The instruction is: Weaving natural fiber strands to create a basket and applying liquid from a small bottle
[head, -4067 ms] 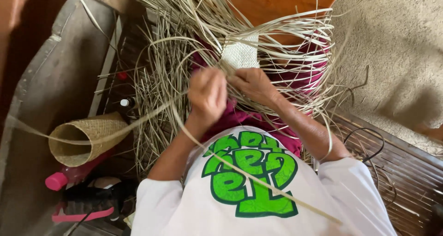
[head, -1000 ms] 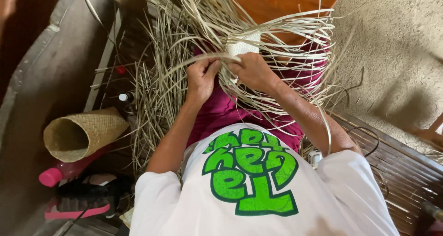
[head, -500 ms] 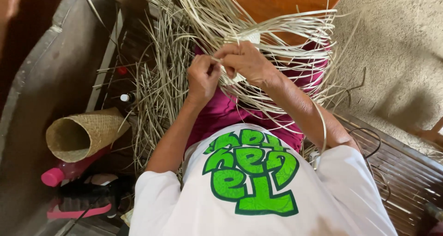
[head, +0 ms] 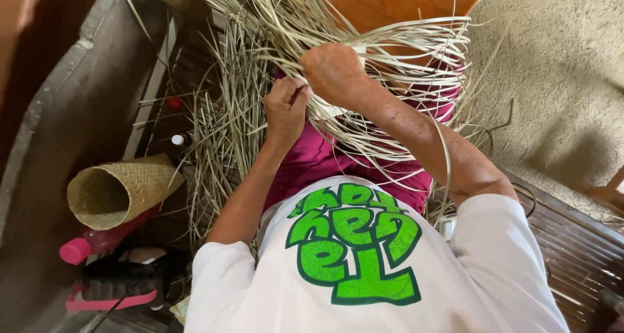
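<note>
The left hand (head: 286,108) is closed in a fist, pinching a thin strip of the pale straw strips (head: 390,53) between thumb and fingers. The right hand (head: 335,73) is curled over the small woven piece (head: 328,108), hiding most of it; its grip seems shut on the strips, fingers out of sight. The two hands touch, above the lap in magenta cloth (head: 325,157).

Half a second ago the hands sat lower and the pale woven patch showed at the far side of them; now the right hand has lifted and rolled over it, so the weave has likely been turned for another strip. Four seconds ago a long strip trailed left past the woven cone basket (head: 120,190); that strip is gone. The pink bottle (head: 97,242) lies near it as before.
</note>
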